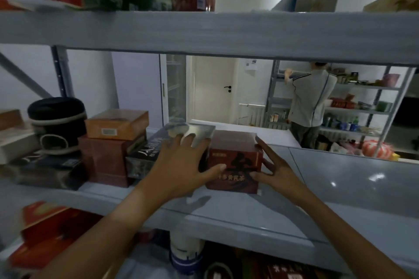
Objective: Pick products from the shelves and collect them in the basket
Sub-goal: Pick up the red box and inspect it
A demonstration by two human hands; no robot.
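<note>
A dark red box with gold characters (235, 161) stands on the grey middle shelf (340, 183). My left hand (181, 165) reaches in at its left side, fingers spread against a silver-topped dark box (154, 149) behind, thumb on the red box's front. At the red box's right side is my right hand (272, 165), with straight fingers along that side and the thumb touching the front. No basket is in view.
Left on the shelf stand an orange box (116, 123) on a maroon box (104, 161), a black round case (57, 122) and dark flat boxes. Red boxes (45, 233) and a white bottle (186, 253) fill the shelf below. Behind, a person (310, 102) works at another rack.
</note>
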